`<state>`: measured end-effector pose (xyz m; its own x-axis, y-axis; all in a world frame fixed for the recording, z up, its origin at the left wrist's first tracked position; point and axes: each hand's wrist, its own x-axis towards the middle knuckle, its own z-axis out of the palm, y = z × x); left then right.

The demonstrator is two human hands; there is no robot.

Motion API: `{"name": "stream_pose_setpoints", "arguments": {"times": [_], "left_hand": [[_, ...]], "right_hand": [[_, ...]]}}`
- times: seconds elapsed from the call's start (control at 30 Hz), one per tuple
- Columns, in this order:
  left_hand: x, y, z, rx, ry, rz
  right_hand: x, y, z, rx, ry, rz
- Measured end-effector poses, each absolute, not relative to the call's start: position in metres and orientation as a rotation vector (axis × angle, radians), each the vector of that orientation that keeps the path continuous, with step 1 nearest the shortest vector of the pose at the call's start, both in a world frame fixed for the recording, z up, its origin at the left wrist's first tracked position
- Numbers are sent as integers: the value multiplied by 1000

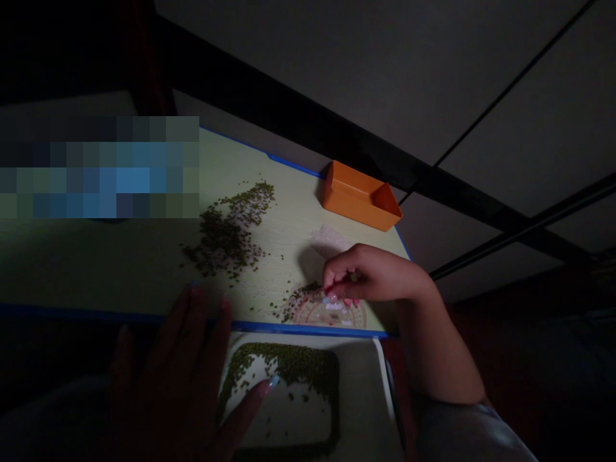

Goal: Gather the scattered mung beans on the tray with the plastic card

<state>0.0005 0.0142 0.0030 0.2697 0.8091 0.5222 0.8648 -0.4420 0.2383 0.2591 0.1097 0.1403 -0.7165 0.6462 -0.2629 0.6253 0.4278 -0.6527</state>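
My left hand (180, 366) is spread at the table's near edge, dark in shadow. Its thumb hangs over a white bin (353, 385) holding small green beans (308, 362), which look like mung beans. Over the table's near right corner, my right hand (370, 273) has thumb and fingers pinched together; whatever lies between them is too small to tell. Beneath it are a printed protractor (332, 316) and a small mix of beans and pale grains (298, 301). Just behind that hand lies a pile of white grains (330, 239), probably rice.
A larger heap of beans mixed with pale grains (226, 234) is spread on the pale table (289, 205) at centre left. An orange open box (360, 199) stands at the far right edge, before cabinet doors (394, 83). A pixelated patch hides the table's left side.
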Motion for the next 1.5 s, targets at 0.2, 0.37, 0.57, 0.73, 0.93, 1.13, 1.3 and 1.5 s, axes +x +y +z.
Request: {"name": "stream_pose_setpoints", "arguments": {"times": [0.2, 0.37, 0.57, 0.73, 0.93, 1.13, 1.3, 1.5], "left_hand": [[6, 11, 8, -2398, -1718, -1007], [5, 13, 6, -2403, -1656, -989], [2, 13, 5, -2428, -1666, -992], [2, 14, 4, -2429, -1639, -970], [2, 13, 1, -2407, -1659, -970], [6, 11, 5, -2404, -1684, -1025], [3, 13, 4, -2426, -1675, -991], [2, 14, 2, -2402, -1709, -1004]], "right_hand": [[254, 110, 136, -1207, -2668, 1107], [259, 111, 140, -1362, -2661, 1066], [262, 113, 143, -1406, -2656, 933], [261, 111, 143, -1259, -2623, 1099], [256, 109, 140, -1212, -2633, 1106], [255, 110, 138, -1230, -2663, 1053], [253, 110, 136, -1176, -2675, 1027], [253, 109, 136, -1129, -2661, 1123]]}}
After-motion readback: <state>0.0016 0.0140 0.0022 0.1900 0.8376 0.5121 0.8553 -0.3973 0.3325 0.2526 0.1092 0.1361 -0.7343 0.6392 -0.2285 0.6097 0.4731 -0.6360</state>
